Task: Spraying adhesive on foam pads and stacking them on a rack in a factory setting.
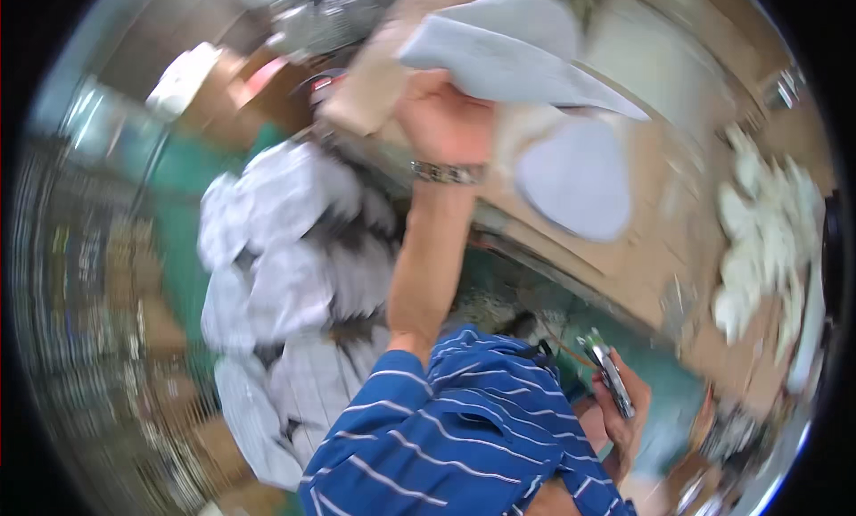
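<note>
My left hand [450, 119], with a bracelet at its wrist, reaches over the table and grips the edge of a pale grey-white sheet [508, 61]. The sheet looks like soft cloth or felt, has a rounded outline and appears folded or doubled. Just beyond that hand, a white rounded flat piece [580, 181] lies on the cardboard-covered tabletop [642, 284]. Low at my right side, my right hand [624, 413] is closed around a small silver-and-dark hand tool [611, 373]; blur hides its exact kind.
Bundles of white pieces [285, 231] are heaped left of the table, by the green floor [183, 195]. Limp cream-white pieces [762, 239], glove-like in shape, lie at the table's right end. Open cardboard boxes [241, 88] stand at the far left.
</note>
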Available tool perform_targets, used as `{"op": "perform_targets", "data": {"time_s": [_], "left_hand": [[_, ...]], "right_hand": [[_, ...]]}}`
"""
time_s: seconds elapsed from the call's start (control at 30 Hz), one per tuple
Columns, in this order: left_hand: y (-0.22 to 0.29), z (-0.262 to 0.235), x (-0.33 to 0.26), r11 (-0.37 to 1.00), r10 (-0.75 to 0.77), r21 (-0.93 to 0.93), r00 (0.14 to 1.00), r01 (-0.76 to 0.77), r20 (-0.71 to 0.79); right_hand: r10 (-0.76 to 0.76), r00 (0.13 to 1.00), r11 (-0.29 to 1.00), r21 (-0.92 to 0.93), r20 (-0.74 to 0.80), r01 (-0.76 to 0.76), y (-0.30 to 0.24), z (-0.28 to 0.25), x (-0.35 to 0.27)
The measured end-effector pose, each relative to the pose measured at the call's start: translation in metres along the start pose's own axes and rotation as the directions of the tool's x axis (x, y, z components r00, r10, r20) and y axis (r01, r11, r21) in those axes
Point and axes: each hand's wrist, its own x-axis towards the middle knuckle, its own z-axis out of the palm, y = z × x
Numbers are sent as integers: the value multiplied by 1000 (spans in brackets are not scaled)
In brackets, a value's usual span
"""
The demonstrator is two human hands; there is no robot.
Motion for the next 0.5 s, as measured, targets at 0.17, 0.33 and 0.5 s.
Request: {"op": "perform_targets", "data": {"time_s": [0.17,0.33,0.5], "left_hand": [[134,49,-115,914,400,161,890,-372,-218],[262,39,-213,708,696,445,647,-548,-312],[411,6,-283,506,862,567,375,-650,-340]], "right_hand": [[-31,957,986,-146,290,76,-12,19,48],[-155,869,953,-160,470,257,-26,67,97],[-257,743,894,-140,618,426,-61,117,126]]}}
